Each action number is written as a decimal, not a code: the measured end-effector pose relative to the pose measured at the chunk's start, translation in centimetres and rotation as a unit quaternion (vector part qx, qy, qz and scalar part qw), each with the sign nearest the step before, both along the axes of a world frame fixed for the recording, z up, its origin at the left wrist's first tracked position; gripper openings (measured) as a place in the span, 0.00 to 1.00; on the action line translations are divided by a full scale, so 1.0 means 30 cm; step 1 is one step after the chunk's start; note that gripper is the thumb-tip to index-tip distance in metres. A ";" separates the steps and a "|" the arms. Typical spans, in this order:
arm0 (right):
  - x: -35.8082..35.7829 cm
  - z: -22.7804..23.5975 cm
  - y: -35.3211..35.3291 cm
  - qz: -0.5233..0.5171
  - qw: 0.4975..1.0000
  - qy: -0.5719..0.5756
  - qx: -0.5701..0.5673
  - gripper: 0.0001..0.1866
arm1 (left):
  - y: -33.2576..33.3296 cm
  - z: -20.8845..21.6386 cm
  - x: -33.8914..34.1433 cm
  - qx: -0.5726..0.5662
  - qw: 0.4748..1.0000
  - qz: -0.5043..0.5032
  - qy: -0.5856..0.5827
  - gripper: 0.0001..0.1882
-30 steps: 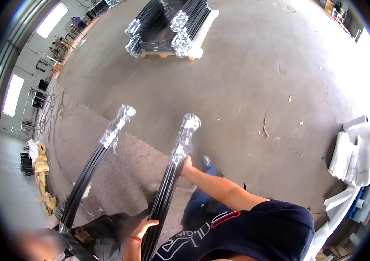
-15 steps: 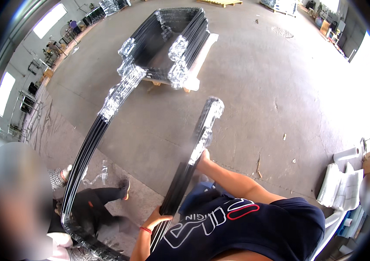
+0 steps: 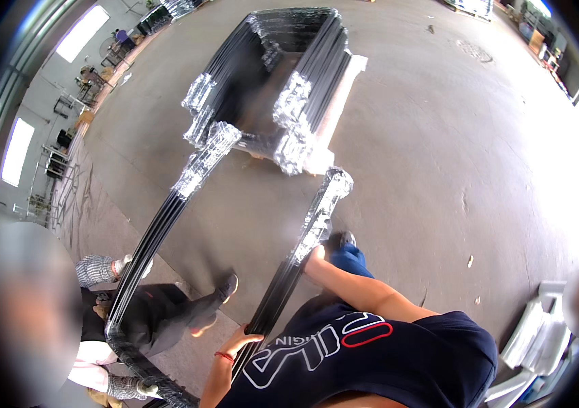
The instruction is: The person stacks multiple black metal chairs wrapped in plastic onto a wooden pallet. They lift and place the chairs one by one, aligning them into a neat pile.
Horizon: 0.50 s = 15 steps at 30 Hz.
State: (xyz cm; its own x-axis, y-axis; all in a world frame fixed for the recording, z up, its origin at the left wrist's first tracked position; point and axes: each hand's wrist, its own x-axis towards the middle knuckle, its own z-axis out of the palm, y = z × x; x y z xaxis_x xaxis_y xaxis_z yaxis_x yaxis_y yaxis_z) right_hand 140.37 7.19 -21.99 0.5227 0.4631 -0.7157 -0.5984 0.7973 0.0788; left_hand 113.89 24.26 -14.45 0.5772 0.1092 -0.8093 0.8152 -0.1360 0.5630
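Note:
A U-shaped bundle of long black bars [image 3: 157,221], its ends wound in clear plastic film, is held between me and a co-worker. My left hand [image 3: 240,340], with a red band at the wrist, is closed around the near leg of the bundle beside my body. Farther along that leg, my right hand [image 3: 314,264] grips close to the film wrapping; its fingers are partly hidden behind the bars. On the left, the co-worker's gloved hand [image 3: 123,265] is at the other leg, and a second gloved hand [image 3: 126,387] is at the bend.
Ahead, a stack of similar black U-shaped frames [image 3: 327,68] with film-wrapped ends rests on a wooden pallet [image 3: 347,102]. The co-worker's shoe [image 3: 228,287] is on the concrete floor [image 3: 425,170] to the left. White wrapped packages [image 3: 534,333] lie at the right.
The co-worker and I have moved forward with the bundle. The stack on the pallet appears nearer, and the bundle's far left end now overlaps its front in view. Both my hands keep their grip.

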 end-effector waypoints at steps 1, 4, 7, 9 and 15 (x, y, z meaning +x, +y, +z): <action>0.085 0.026 0.028 -0.016 1.000 0.004 0.021 0.22 | 0.013 0.021 0.085 -0.012 1.000 0.012 0.012 0.39; 0.390 0.074 0.115 0.001 0.999 0.027 -0.038 0.24 | 0.085 0.038 0.363 -0.013 0.999 0.034 -0.021 0.40; 0.677 0.062 0.224 0.038 0.998 0.006 -0.054 0.23 | 0.179 0.043 0.611 0.007 0.995 0.036 -0.089 0.39; 0.890 0.128 0.271 0.068 0.996 -0.006 -0.064 0.22 | 0.215 0.112 0.838 0.024 0.996 0.048 -0.070 0.40; 1.388 0.167 0.504 0.069 0.992 0.019 -0.106 0.23 | 0.444 0.144 1.362 -0.033 0.992 0.115 -0.031 0.38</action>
State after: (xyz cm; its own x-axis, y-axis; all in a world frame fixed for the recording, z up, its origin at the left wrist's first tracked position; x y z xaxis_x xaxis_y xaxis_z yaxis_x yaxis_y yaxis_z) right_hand 181.99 22.32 -16.99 0.4367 0.3646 -0.8224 -0.7021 0.7097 -0.0582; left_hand 154.75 37.58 -10.14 0.5918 0.1927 -0.7827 0.7838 0.0889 0.6146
